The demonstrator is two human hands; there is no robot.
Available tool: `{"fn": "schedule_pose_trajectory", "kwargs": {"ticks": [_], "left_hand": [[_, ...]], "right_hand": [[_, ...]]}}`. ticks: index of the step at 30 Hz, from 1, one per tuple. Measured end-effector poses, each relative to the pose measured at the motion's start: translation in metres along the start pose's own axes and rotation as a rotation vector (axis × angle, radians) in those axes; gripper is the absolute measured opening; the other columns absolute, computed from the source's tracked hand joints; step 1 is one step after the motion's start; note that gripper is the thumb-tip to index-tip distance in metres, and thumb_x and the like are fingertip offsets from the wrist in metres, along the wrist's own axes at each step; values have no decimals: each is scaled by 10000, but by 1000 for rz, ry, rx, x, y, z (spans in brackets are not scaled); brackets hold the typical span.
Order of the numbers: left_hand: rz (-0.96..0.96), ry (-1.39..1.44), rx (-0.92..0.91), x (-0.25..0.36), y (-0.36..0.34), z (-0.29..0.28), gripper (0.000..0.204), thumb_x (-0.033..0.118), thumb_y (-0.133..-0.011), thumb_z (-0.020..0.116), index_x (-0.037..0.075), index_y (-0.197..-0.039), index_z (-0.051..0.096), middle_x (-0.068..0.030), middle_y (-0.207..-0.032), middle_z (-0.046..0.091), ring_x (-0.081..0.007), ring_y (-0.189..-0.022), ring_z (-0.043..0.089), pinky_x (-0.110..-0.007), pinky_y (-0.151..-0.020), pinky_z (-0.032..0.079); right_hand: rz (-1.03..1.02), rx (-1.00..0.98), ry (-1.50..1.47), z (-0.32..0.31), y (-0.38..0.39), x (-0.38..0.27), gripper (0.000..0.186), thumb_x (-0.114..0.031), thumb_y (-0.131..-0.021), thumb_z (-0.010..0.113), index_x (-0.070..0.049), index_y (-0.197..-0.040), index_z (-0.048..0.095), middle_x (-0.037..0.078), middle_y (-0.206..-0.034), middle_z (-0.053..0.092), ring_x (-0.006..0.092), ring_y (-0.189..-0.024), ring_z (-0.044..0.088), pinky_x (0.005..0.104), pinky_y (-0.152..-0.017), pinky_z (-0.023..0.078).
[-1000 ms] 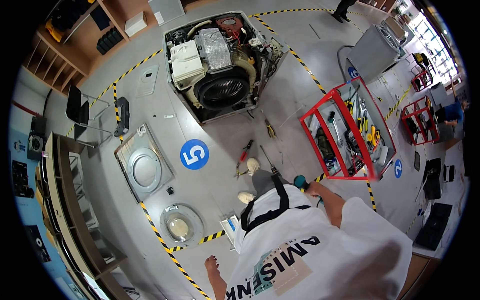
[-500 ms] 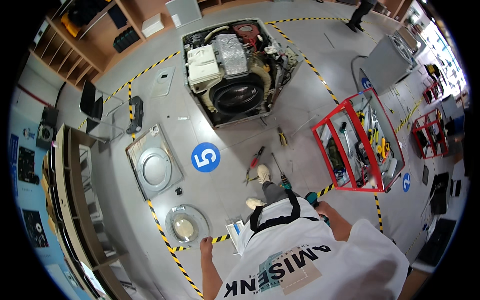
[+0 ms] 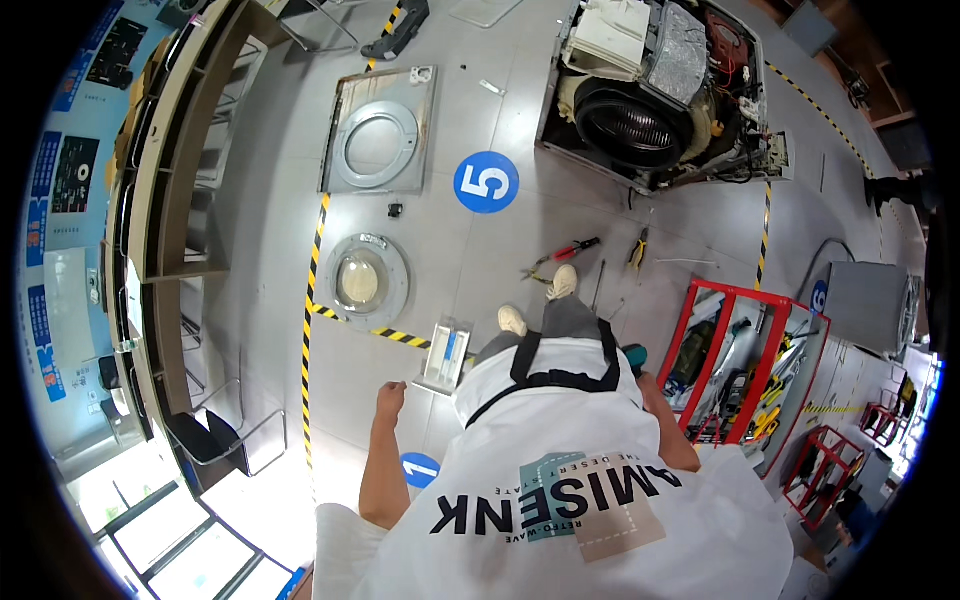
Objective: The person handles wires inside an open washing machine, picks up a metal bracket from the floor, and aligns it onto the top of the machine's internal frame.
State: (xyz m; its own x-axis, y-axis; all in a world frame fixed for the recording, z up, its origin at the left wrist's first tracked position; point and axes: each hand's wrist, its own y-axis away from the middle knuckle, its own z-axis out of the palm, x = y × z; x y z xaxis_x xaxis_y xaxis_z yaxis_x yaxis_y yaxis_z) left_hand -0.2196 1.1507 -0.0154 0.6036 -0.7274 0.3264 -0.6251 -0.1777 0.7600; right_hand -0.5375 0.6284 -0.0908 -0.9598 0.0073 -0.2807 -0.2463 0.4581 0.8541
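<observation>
Left hand (image 3: 391,397) is just hanging there loosely curled, fingers pressed together and nothing showing in it, right beside a white tray (image 3: 445,357) with a blue strip that's sitting on the floor (image 3: 455,270). Right hand (image 3: 649,387) is down at the hip, wrapped around a teal power tool (image 3: 634,357), though the shirt (image 3: 560,450) covers most of that grip, so don't quote me on exact finger placement. Red-handled cutters (image 3: 568,252), yellow-handled pliers (image 3: 637,250) and a screwdriver (image 3: 598,286) lie on the floor ahead of the shoes. Opened-up washing machine (image 3: 655,95) is further out, front right, drum exposed. Its-looking round door (image 3: 358,281) and front panel (image 3: 372,179) lie off to the left, and a red-framed toolbox (image 3: 764,367) full of tools is over on the right.
</observation>
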Motion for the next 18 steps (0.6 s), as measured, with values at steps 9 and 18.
{"fn": "schedule_pose_trajectory", "kwargs": {"ticks": [9,18], "left_hand": [[-158,-6,-200,21,14,50,267,274,-865,578,50,-1001,634,-32,-859,620,-138,-754,541,-307,-648,439],[14,-289,-313,86,-128,-44,235,314,-884,560,119,-999,621,2,-858,590,-109,-741,520,-302,-628,422]], "right_hand": [[12,25,186,-78,-21,-97,437,-298,-671,687,-9,-996,644,234,-887,664,358,-876,650,420,-782,509],[192,218,-266,-5,0,-40,426,-272,-687,686,16,-993,614,194,-807,658,321,-757,654,392,-678,517]]}}
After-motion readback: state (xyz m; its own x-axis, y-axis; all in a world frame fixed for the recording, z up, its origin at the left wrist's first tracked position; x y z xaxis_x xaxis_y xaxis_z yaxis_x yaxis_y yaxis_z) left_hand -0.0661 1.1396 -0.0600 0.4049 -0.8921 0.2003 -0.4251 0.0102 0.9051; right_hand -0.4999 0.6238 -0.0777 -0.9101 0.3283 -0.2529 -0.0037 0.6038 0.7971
